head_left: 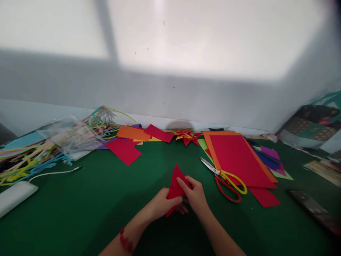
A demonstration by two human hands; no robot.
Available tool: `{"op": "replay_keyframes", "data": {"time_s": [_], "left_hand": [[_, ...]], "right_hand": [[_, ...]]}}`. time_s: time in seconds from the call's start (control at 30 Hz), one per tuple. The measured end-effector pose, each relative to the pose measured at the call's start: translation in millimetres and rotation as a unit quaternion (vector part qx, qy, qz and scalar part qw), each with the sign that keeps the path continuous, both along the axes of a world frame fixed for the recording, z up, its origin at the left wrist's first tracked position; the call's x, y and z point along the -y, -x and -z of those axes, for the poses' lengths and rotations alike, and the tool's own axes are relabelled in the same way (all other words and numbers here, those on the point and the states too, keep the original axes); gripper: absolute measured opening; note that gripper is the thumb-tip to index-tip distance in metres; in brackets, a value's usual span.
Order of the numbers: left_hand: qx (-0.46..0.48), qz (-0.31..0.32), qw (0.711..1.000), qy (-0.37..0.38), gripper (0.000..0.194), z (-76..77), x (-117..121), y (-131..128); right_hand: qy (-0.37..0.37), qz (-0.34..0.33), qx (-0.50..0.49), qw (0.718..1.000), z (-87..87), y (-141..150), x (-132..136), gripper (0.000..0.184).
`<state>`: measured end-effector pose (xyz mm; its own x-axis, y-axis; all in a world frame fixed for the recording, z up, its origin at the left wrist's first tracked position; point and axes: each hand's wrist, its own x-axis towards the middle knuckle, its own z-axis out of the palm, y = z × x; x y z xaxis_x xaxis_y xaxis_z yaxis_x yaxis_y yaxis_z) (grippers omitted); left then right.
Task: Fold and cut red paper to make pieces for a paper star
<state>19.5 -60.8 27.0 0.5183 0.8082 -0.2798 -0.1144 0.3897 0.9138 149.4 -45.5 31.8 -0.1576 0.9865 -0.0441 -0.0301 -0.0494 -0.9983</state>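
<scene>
A piece of folded red paper [176, 185], pointed at its top, is held between both hands above the green table. My left hand [165, 203] grips its lower left side, the thumb lying across the front. On the right edge, my right hand [194, 192] pinches the paper with its thumb in front and fingers behind. Part of the lower paper is hidden by the fingers. To the right, scissors [218, 173] with one red and one yellow handle lie partly over a stack of red and orange sheets [239, 160]. Folded red and orange paper stars [186, 136] sit beyond my hands.
Loose red and orange sheets [134, 132] lie at the back. Bundled pipe cleaners [48, 151] and a clear plastic bag [80, 137] fill the left. A white device with a cable [18, 195] is at the left edge, a dark phone [311, 209] at the right.
</scene>
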Motion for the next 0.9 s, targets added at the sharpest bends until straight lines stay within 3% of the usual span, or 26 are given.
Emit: {"op": "replay_keyframes", "data": {"time_s": [0.1,0.37,0.53,0.73,0.9], "left_hand": [[-0.017,-0.051,0.998,-0.019,0.020,3.5,-2.9,-1.4],[0.009,-0.093,0.996,-0.013,0.038,8.3,-3.6,-5.3],[-0.005,-0.087,0.996,-0.029,0.037,1.6,-2.7,-2.5],[-0.020,-0.077,0.996,-0.040,0.035,3.7,-2.7,-2.4],[-0.078,-0.097,0.990,-0.072,0.025,-2.7,-2.7,-2.8]], "right_hand": [[-0.012,0.004,0.002,1.000,3.3,-1.0,-1.2,0.028],[-0.032,0.018,0.023,0.999,10.0,-3.4,-4.4,0.027],[-0.019,0.018,0.024,0.999,5.3,-1.6,-3.6,0.029],[-0.029,0.013,0.025,0.999,3.8,-0.9,-3.0,0.028],[-0.022,0.016,0.016,1.000,6.8,-1.3,-2.8,0.028]]}}
